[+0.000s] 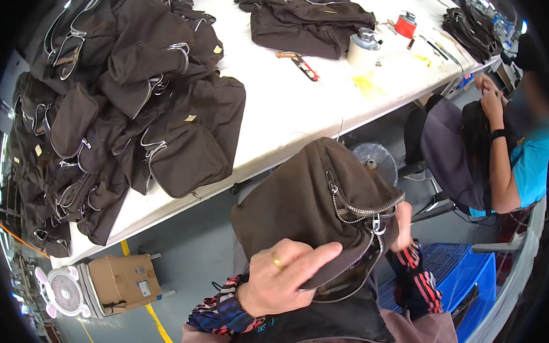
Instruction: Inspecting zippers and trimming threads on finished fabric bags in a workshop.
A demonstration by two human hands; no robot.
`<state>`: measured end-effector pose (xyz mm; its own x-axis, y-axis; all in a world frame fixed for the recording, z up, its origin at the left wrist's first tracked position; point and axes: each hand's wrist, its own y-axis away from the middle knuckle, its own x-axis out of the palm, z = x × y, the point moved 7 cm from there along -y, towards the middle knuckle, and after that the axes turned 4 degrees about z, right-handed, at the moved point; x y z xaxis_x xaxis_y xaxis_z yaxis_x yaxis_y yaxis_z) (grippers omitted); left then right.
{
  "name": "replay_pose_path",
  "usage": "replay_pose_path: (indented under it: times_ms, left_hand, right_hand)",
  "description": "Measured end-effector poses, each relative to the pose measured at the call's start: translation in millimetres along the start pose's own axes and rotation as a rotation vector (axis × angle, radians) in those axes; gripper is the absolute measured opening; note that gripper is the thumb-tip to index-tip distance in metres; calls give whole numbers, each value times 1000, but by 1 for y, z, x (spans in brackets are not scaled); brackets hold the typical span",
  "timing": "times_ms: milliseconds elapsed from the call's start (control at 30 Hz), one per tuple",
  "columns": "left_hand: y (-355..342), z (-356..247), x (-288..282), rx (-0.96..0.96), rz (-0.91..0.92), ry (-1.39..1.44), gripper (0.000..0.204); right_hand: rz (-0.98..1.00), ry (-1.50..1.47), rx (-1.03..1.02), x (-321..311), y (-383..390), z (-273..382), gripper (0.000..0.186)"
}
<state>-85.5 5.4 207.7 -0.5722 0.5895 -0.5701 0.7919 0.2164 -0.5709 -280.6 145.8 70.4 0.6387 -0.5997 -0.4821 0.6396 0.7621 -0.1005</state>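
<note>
A dark brown backpack (285, 199) rests on my lap, its metal-toothed zipper (359, 255) partly undone at the near side. My left hand (288, 273) grips the fabric edge beside that opening, with the index finger stretched along it and a ring on one finger. At the bag's right side, my right hand (402, 226) holds the fabric near the zipper corner; most of its fingers are hidden behind the bag. A silver zipper pull (377, 225) hangs between the two hands.
Brown bags (137, 98) are heaped on the white table (289, 120) at left, with more bags (305, 22) at the back. A cutter (305, 68), a white can (364, 50) and a red can (406, 24) stand or lie there. A co-worker (526, 164) sits at right, near a blue crate (441, 271).
</note>
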Motion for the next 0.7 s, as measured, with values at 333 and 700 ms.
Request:
replay_pose_path:
  times_ms: [333, 700]
  left_hand:
    - [4, 35, 29, 123, -38, -289, 49]
    - [13, 46, 27, 277, 39, -227, 34]
  right_hand:
    - [241, 236, 320, -33, 62, 11, 25]
    - [-301, -252, 134, -19, 23, 50, 10]
